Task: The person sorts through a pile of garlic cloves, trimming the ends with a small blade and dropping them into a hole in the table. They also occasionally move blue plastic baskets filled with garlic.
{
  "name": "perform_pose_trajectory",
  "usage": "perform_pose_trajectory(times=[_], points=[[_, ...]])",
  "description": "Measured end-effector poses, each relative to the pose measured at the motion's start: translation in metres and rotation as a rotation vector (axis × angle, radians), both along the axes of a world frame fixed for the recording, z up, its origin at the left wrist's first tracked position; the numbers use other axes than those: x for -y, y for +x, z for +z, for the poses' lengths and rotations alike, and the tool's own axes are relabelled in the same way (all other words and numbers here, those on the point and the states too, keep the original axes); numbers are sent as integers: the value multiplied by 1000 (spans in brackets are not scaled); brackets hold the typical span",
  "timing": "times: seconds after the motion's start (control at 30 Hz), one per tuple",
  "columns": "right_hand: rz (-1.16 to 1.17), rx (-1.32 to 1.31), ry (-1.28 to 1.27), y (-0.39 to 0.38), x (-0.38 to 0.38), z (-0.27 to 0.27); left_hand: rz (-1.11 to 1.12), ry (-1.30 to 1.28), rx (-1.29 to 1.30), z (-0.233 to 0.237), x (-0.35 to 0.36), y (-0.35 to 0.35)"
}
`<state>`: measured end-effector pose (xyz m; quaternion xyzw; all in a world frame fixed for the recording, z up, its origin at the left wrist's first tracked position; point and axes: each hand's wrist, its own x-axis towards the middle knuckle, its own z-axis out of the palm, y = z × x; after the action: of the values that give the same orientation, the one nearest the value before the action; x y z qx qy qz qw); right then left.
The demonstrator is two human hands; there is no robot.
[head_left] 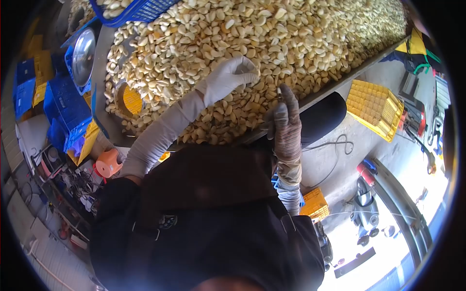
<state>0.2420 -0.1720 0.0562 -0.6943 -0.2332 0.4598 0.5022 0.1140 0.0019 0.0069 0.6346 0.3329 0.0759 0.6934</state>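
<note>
A deep layer of pale, cream-coloured, curved pieces, like garlic cloves or cashews, covers the metal-edged work table [99,80]. My left hand [227,78], in a white glove with a long sleeve cover, hovers over or touches the pile [291,43]. Its thumb and fingers are curled together; whatever lies between them is hidden. Near the table's front edge is my right hand [287,128], in a soiled, greyish glove. A small thin object [279,90] with a light tip shows at its fingers, too small to name.
A blue basket [141,12] with more pieces stands at the back left. The table has a round hole [128,99] on the left. Blue crates [68,109], an orange stool [108,162] and a yellow crate [374,109] stand around. A cable [335,150] lies on the floor at right.
</note>
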Motion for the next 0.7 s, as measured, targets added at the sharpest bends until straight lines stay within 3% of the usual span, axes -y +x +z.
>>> perform_pose_trajectory(times=[0.03, 0.07, 0.2, 0.3, 0.33, 0.4, 0.5, 0.53, 0.6, 0.63, 0.67, 0.7], points=[[69, 3, 10, -2, -2, 0, 30, -306, -4, 14, 1, -9], [138, 7, 22, -5, -5, 1, 93, -411, 86, 15, 8, -18], [320, -37, 69, -15, -10, 2, 214, -419, 195, 34, 34, -45], [302, -222, 50, -28, -11, 13, 167, -435, 233, 34, 43, -65], [306, -169, 93, -31, -10, 9, 156, -551, 315, 32, 41, -74], [276, -89, 167, -36, -10, -2, 150, -344, 403, 40, 47, -91], [45, -97, 71, -26, -9, -13, -50, 739, -542, 57, 44, -121], [-14, -31, 18, -27, -7, -6, 190, 343, -56, 9, 43, -161], [-72, 39, -44, -30, 4, 2, 215, 391, 102, -28, 54, -193], [-42, 38, -57, -33, 9, 5, 7, 836, -239, -3, 67, -190], [-10, 37, -75, -38, 15, 8, 193, 369, -481, 30, 92, -170], [22, 35, -94, -42, 21, 11, 55, 505, -665, 31, 108, -160]])
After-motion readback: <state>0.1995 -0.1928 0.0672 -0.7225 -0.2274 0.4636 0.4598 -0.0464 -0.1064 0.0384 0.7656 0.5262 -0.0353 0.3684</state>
